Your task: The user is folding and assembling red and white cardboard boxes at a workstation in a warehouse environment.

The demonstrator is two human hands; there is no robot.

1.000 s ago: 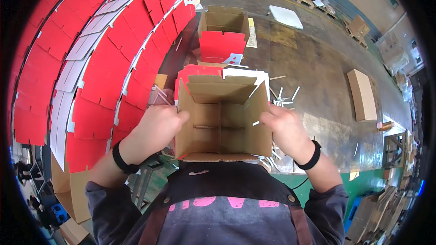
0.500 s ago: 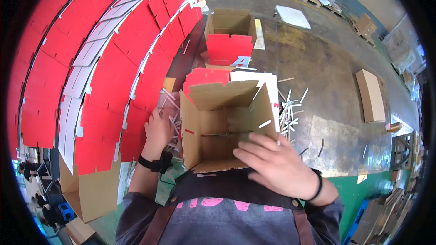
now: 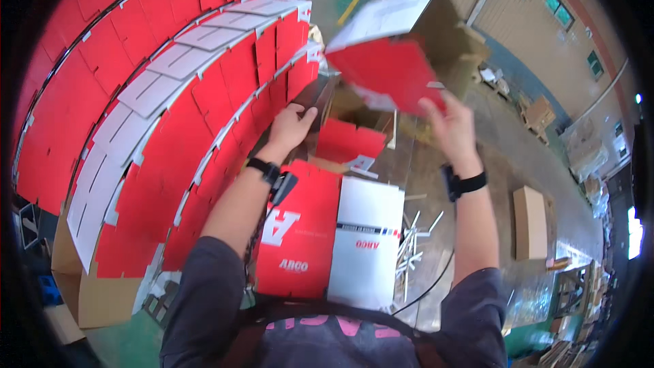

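Note:
My right hand (image 3: pixel 451 126) grips the lower edge of a red and white cardboard box (image 3: pixel 388 68), raised at the far right of centre. The box is tilted and blurred, and its brown inside shows on the right. Below it stands another open box with a red flap (image 3: pixel 351 140), partly hidden. My left hand (image 3: pixel 291 128) is stretched forward beside the stacked red cartons, thumb and fingers apart, with nothing visible in it. Close to my body lie flat printed cardboard pieces, a red panel (image 3: pixel 300 232) and a white panel (image 3: pixel 368 238).
Curved rows of red and white cartons (image 3: pixel 184 191) fill the left side. White and brown cardboard strips (image 3: pixel 410 249) lie right of the panels. A long brown box (image 3: pixel 529 223) rests farther right. An open brown carton (image 3: pixel 105 298) stands at lower left.
The box that stood before me has been lifted forward and right in my right hand, uncovering the flat panels. My left hand has moved forward from beside the box. The view has tilted upward.

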